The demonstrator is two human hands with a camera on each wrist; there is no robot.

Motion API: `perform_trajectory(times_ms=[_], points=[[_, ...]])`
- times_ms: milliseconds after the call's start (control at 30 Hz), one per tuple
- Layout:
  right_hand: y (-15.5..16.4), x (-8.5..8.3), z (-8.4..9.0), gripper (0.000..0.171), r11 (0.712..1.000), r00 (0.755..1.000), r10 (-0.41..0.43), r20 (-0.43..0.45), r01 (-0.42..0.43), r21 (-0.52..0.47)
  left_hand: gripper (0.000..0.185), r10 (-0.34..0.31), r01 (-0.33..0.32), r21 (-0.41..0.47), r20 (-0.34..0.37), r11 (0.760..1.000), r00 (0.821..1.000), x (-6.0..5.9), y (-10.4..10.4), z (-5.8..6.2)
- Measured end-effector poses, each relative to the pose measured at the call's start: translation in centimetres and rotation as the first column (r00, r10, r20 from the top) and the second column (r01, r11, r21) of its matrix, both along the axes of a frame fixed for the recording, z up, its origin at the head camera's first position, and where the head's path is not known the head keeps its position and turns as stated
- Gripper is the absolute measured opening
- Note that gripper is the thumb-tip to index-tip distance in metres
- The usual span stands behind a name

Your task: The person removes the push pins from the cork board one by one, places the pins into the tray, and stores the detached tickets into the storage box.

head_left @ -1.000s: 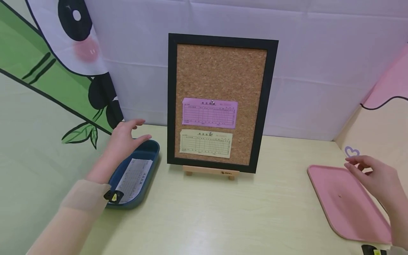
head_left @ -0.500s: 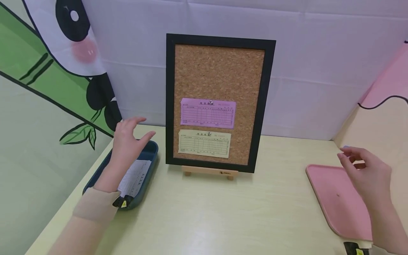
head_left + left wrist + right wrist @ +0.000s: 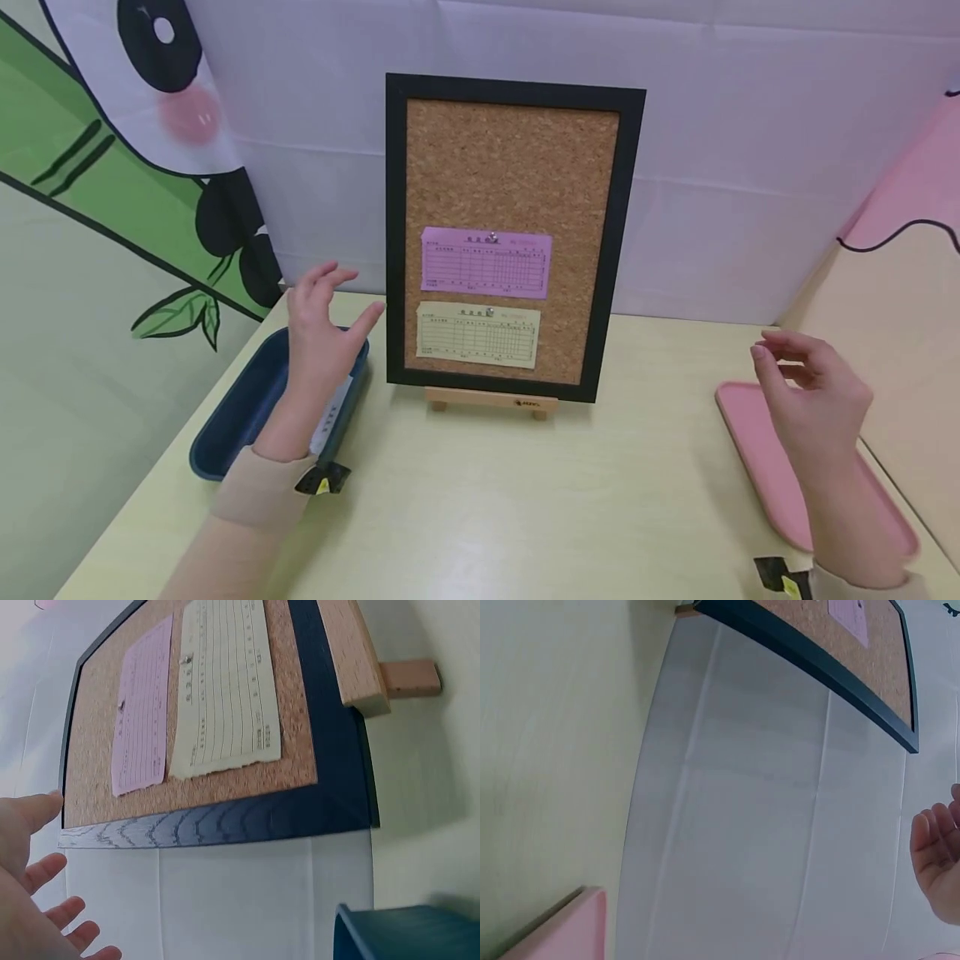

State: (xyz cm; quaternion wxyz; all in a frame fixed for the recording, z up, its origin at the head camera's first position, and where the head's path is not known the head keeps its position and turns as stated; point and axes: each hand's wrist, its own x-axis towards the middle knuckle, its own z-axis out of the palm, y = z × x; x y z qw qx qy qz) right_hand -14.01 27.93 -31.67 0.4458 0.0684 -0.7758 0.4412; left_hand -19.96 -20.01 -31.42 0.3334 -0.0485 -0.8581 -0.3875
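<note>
The left hand (image 3: pixel 321 333) is held raised just left of the cork board (image 3: pixel 512 225), its landmark here, with the fingers spread and nearly straight and the thumb pointed toward the board's left frame edge. Nothing is gripped by it. A beige sleeve is seen on the left forearm, with a small black tag at the wrist. The right hand (image 3: pixel 813 396) is held well to the right of the board, lifted, its fingers loosely bent and the fingertips turned toward the board. Nothing is held in it. A black tag is seen at its wrist too.
</note>
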Motion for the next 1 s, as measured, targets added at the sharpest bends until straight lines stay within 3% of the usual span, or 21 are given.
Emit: perform_trajectory(times_ms=[200, 467, 867, 1000], points=[[-2.7, -0.3, 0.0, 0.02, 0.99, 0.99, 0.121, -0.074, -0.125, -0.062, 0.049, -0.025, 0.027, 0.034, -0.046, 0.999, 0.999, 0.0, 1.2, -0.4], [-6.2, -0.8, 0.6, 0.023, 0.965, 0.955, 0.226, -0.191, -0.246, -0.086, 0.051, -0.07, 0.077, 0.09, -0.078, 0.993, 0.994, -0.1, 3.3, -0.7], [-10.2, -3.0, 1.3, 0.029, 0.931, 0.922, 0.332, -0.201, -0.355, -0.089, 0.059, -0.137, 0.134, 0.181, 0.003, 0.974, 0.991, -1.4, 5.5, -1.8], [-11.1, -3.6, 1.2, 0.03, 0.924, 0.921, 0.355, -0.163, -0.371, -0.086, 0.061, -0.15, 0.142, 0.212, 0.022, 0.967, 0.988, -2.1, 6.0, -1.9]])
